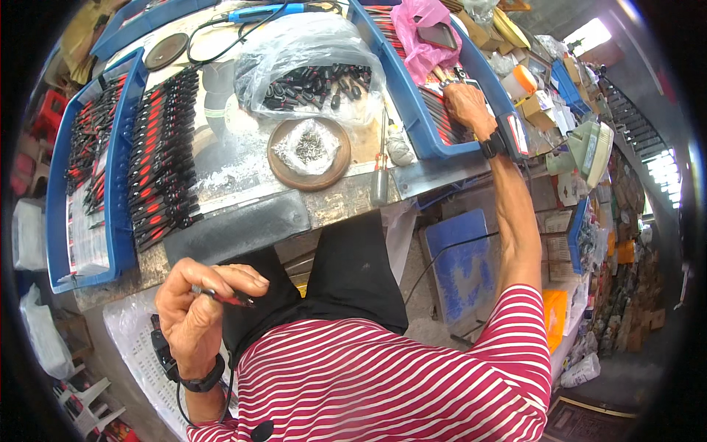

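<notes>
Head view: a worn table point(357, 190) fills the upper middle, its wood scuffed along the near edge and its paler middle dusted with white specks. Dark strips point(239, 225) line the near edge.

Just off that edge, toward the near left corner, the left hand point(193, 306) is raised above the person's thigh, thumb and fingers pinched narrowly around a slim black-and-red piece point(234, 298). At the table's right edge, the right hand point(469, 108) reaches into a long blue tray point(398, 88) of red and dark slender parts point(436, 110); its fingertips are too hidden to tell whether they hold anything.

A pink bag point(421, 51) lies over the tray's far part. Along the table's left edge stands another blue tray point(124, 228), with a neat stack of black-and-red pieces point(158, 158) beside it. Toward the far edge, a clear bag point(258, 70) spills open on similar dark parts point(317, 85). Nearer the near edge, a round wooden dish point(339, 173) carries small metal bits point(311, 146) in plastic, left of a screwdriver point(379, 184).

Beyond the table's right edge, the room is crowded with boxes point(541, 109) and crates, under a bright opening point(593, 35). A scuffed blue panel point(460, 258) leans below.
</notes>
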Motion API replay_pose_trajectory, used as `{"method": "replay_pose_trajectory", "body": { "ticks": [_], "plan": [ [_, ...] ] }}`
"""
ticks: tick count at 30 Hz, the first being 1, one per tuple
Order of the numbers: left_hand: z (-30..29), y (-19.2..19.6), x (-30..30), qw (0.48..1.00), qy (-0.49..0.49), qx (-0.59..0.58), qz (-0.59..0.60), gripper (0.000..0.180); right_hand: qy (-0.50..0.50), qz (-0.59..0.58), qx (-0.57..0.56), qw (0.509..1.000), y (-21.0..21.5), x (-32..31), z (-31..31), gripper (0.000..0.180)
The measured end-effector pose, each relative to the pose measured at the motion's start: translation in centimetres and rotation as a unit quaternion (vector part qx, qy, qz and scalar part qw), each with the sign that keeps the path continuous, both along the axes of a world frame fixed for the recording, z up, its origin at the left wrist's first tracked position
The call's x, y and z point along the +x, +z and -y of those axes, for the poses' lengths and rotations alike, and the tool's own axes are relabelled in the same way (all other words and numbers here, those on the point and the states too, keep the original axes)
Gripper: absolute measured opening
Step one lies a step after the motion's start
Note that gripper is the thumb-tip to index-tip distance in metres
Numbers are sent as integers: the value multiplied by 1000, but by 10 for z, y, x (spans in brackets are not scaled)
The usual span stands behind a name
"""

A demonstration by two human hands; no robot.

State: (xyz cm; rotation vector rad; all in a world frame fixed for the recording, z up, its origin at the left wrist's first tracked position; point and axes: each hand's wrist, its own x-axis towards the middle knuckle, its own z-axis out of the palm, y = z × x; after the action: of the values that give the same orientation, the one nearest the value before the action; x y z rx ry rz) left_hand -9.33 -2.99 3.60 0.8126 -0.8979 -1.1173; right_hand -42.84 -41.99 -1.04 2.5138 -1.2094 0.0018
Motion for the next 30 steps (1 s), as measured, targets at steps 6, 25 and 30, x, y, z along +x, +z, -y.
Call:
{"method": "replay_pose_trajectory", "body": {
  "ticks": [6, 25, 30],
  "plan": [
    [-8, -17, 10, 995, 21, 58, -76, 24, -23, 86, -37, 995, 8, -2, -11, 13],
    [-3, -4, -21, 987, 52, 112, 104, 15, 407, 376, 150, 819, 21, 159, -279, 16],
    [-5, -19, -21, 990, 13, 143, -10, 17, 403, 386, 227, 798, 15, 154, -287, 12]
  ]
}}
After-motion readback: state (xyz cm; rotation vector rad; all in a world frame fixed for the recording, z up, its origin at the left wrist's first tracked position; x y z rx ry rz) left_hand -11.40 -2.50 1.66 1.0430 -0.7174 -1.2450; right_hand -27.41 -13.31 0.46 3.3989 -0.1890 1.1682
